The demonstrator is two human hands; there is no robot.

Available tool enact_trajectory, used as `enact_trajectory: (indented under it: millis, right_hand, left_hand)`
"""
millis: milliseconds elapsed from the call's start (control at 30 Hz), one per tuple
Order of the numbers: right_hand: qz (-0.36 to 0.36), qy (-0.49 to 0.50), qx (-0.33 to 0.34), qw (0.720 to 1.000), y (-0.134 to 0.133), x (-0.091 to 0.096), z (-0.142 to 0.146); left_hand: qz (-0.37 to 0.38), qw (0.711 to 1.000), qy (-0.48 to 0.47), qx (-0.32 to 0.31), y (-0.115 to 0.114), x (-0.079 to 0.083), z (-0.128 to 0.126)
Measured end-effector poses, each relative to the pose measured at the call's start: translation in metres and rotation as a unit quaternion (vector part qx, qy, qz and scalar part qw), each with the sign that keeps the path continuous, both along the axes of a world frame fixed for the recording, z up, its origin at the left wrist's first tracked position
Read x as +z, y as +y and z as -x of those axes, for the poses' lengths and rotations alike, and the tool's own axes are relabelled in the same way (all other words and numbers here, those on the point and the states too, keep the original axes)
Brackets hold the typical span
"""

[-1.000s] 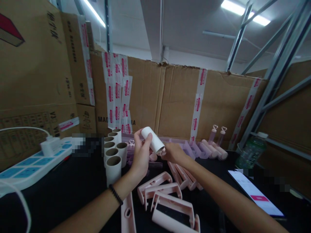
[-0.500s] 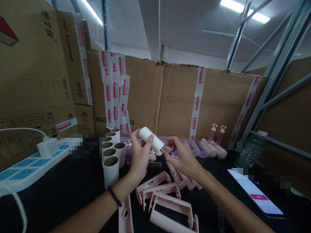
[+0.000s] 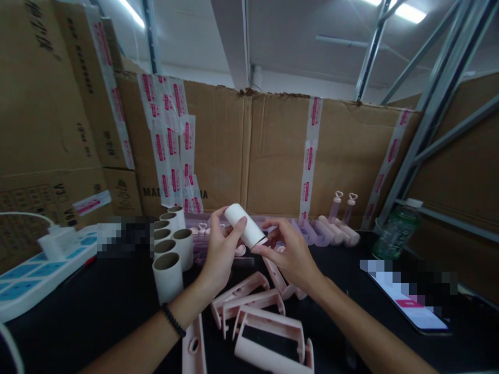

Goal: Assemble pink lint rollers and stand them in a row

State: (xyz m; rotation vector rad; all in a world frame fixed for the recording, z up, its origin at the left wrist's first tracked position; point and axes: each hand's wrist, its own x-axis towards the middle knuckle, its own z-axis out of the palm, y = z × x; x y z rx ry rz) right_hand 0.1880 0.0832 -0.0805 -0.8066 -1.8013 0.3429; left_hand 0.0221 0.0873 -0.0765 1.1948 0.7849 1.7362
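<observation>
My left hand point(image 3: 221, 252) is wrapped round a white paper roll point(image 3: 245, 224), held tilted above the black table point(image 3: 97, 306). My right hand point(image 3: 290, 254) pinches a small pink end cap against the roll's lower open end; the cap is mostly hidden by the fingers. Below the hands lie several pink plastic roller frames point(image 3: 257, 311). Several upright white rolls point(image 3: 168, 259) stand to the left of my left hand.
A white and blue power strip point(image 3: 35, 265) with a plugged charger lies at left. Finished pink rollers point(image 3: 337, 231) lie against the cardboard wall point(image 3: 273, 156) behind. A green bottle point(image 3: 396, 229) and a lit phone point(image 3: 413, 306) are at right, near a metal rack point(image 3: 429, 104).
My right hand left the table with a small pink cap and brought it up to the roll's lower end. The view shifted slightly right.
</observation>
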Motion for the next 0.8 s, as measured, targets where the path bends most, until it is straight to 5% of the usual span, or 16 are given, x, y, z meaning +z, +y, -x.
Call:
enact_trajectory:
  millis: [233,467,800]
  right_hand:
    - [0.004,-0.023,0.022,0.999,0.002,-0.001,-0.006]
    - [-0.122,-0.101,0.020,0.987,0.000,0.002,-0.012]
    - [-0.133,-0.131,0.031,0.982,-0.003,0.005,-0.015]
  left_hand:
    - [0.012,0.998,0.027,-0.051,-0.004,0.004,-0.003]
    - [0.010,0.989,0.073,-0.130,-0.009,0.004,-0.004]
    - [0.013,0.976,0.101,-0.193,-0.012,0.003,-0.009]
